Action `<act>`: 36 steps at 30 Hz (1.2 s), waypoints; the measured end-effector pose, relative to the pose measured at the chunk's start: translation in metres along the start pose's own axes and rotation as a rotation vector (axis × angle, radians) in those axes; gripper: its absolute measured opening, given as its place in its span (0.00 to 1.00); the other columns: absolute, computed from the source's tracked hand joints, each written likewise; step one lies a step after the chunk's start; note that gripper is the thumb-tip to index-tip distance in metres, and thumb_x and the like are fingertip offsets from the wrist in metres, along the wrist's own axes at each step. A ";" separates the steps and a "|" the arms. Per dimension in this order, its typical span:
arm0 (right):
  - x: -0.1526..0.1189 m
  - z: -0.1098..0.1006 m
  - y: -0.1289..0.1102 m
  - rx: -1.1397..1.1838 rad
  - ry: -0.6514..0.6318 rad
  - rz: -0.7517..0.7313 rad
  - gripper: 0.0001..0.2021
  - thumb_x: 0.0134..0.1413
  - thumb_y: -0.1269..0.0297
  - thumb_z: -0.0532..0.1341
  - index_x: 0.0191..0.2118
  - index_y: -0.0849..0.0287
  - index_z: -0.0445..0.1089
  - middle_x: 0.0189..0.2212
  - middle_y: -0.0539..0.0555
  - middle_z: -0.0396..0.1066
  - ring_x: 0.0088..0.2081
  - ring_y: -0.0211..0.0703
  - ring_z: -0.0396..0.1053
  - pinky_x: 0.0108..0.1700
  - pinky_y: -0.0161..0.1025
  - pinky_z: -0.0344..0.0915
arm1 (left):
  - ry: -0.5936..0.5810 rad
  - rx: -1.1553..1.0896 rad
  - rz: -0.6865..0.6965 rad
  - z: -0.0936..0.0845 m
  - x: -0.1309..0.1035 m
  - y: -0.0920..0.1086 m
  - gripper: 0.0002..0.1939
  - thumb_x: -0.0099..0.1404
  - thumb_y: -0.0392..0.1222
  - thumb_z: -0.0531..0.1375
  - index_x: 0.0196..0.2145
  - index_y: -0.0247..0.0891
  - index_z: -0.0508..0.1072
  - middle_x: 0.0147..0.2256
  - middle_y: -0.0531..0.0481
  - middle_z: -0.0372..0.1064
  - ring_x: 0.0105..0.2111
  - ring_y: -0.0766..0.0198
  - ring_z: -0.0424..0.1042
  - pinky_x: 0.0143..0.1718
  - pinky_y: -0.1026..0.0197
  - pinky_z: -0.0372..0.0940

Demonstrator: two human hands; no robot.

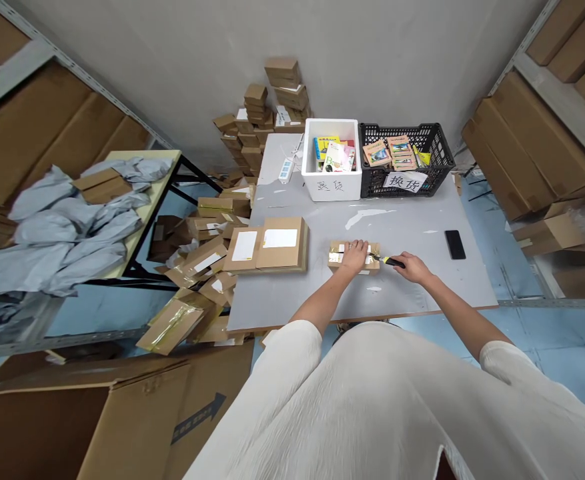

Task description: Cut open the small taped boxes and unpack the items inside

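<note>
A small taped cardboard box (335, 257) with a white label lies near the front edge of the grey table. My left hand (354, 256) is laid over its top and grips it, fingers towards the far side. In my right hand (412, 268) is a utility knife (395, 263) with a black and yellow handle. The knife points left, its front end at the right part of the box's top. How deep the blade sits cannot be seen.
Left on the table (277, 300) sit two labelled cardboard boxes (282, 250). A white bin (331, 187) and a black crate (432, 183), both holding packaged goods, stand at the back. A phone (455, 245) lies right. Cardboard packages (207, 257) are heaped beside the table.
</note>
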State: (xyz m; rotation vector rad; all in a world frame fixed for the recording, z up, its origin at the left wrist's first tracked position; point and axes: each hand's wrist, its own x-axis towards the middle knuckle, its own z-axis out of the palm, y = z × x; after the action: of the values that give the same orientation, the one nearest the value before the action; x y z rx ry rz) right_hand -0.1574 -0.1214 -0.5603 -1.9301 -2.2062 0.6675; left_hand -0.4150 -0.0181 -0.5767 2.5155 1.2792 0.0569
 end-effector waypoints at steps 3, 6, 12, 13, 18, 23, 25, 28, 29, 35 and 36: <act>0.000 0.013 -0.007 0.027 0.062 0.026 0.22 0.73 0.59 0.61 0.68 0.49 0.75 0.51 0.59 0.77 0.50 0.55 0.75 0.52 0.44 0.70 | 0.023 -0.014 -0.015 0.003 -0.003 0.001 0.28 0.82 0.41 0.45 0.74 0.37 0.65 0.69 0.31 0.67 0.70 0.42 0.60 0.70 0.39 0.52; 0.000 0.027 -0.012 0.028 0.110 0.051 0.22 0.74 0.57 0.59 0.68 0.49 0.74 0.52 0.60 0.77 0.50 0.56 0.74 0.51 0.45 0.70 | 0.051 -0.013 -0.025 0.006 -0.007 0.001 0.29 0.82 0.42 0.44 0.74 0.37 0.64 0.70 0.32 0.65 0.72 0.43 0.60 0.70 0.40 0.53; -0.005 0.027 0.021 0.059 0.282 0.208 0.24 0.72 0.56 0.57 0.68 0.53 0.73 0.52 0.63 0.76 0.52 0.59 0.73 0.51 0.48 0.71 | 0.069 -0.014 -0.042 0.009 -0.016 0.001 0.30 0.81 0.40 0.44 0.75 0.38 0.64 0.73 0.34 0.64 0.74 0.45 0.58 0.73 0.39 0.51; -0.006 0.024 0.030 0.079 0.298 0.228 0.24 0.71 0.55 0.58 0.67 0.54 0.73 0.53 0.63 0.76 0.53 0.60 0.73 0.53 0.48 0.71 | 0.069 -0.019 -0.047 0.010 -0.016 0.001 0.30 0.80 0.40 0.45 0.75 0.38 0.64 0.73 0.34 0.63 0.75 0.45 0.58 0.74 0.39 0.50; -0.007 0.019 0.049 0.247 0.317 0.376 0.23 0.67 0.53 0.61 0.61 0.58 0.76 0.53 0.64 0.77 0.53 0.59 0.75 0.57 0.51 0.71 | 0.033 -0.067 -0.081 0.009 -0.016 0.000 0.31 0.79 0.42 0.48 0.75 0.36 0.63 0.76 0.34 0.57 0.77 0.46 0.53 0.77 0.41 0.46; 0.001 0.036 0.032 0.431 0.289 0.382 0.19 0.63 0.51 0.64 0.53 0.57 0.79 0.50 0.61 0.80 0.53 0.57 0.76 0.60 0.52 0.72 | -0.009 -0.158 -0.083 0.000 -0.032 -0.017 0.35 0.76 0.51 0.59 0.75 0.41 0.62 0.79 0.36 0.48 0.80 0.44 0.46 0.79 0.38 0.40; 0.004 0.043 0.022 0.531 0.262 0.370 0.19 0.61 0.50 0.64 0.52 0.55 0.79 0.51 0.60 0.81 0.53 0.56 0.77 0.60 0.53 0.72 | 0.001 -0.155 -0.124 -0.004 -0.044 -0.027 0.43 0.70 0.57 0.66 0.76 0.44 0.61 0.80 0.35 0.45 0.80 0.39 0.42 0.79 0.35 0.38; 0.010 0.053 0.008 0.705 0.199 0.339 0.20 0.59 0.48 0.65 0.52 0.54 0.78 0.50 0.58 0.81 0.51 0.54 0.77 0.59 0.53 0.73 | 0.040 -0.151 -0.241 -0.005 -0.064 -0.042 0.55 0.61 0.58 0.75 0.77 0.46 0.57 0.81 0.33 0.39 0.80 0.34 0.37 0.78 0.32 0.40; 0.012 0.056 0.002 0.759 0.175 0.321 0.21 0.59 0.47 0.65 0.52 0.53 0.77 0.49 0.57 0.82 0.51 0.53 0.78 0.59 0.52 0.74 | 0.047 -0.166 -0.288 -0.004 -0.069 -0.047 0.57 0.59 0.57 0.76 0.78 0.46 0.55 0.81 0.32 0.37 0.80 0.32 0.38 0.77 0.32 0.43; 0.026 0.064 -0.023 0.947 0.087 0.235 0.24 0.59 0.42 0.65 0.52 0.54 0.72 0.49 0.57 0.82 0.51 0.51 0.78 0.56 0.51 0.76 | 0.074 -0.353 -0.460 0.004 -0.083 -0.062 0.47 0.65 0.46 0.73 0.75 0.44 0.57 0.77 0.31 0.46 0.70 0.37 0.65 0.67 0.42 0.65; 0.028 0.063 -0.025 0.960 0.095 0.241 0.25 0.58 0.41 0.65 0.52 0.54 0.71 0.49 0.58 0.82 0.52 0.52 0.79 0.56 0.51 0.76 | 0.079 -0.369 -0.470 0.005 -0.082 -0.062 0.45 0.65 0.46 0.72 0.74 0.45 0.58 0.75 0.32 0.50 0.69 0.38 0.65 0.67 0.43 0.65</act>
State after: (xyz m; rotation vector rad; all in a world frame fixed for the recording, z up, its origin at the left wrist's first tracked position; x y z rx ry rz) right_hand -0.2090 -0.1113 -0.6118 -1.6130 -1.1959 1.3144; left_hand -0.5118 -0.0509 -0.5908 1.8782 1.6827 0.2602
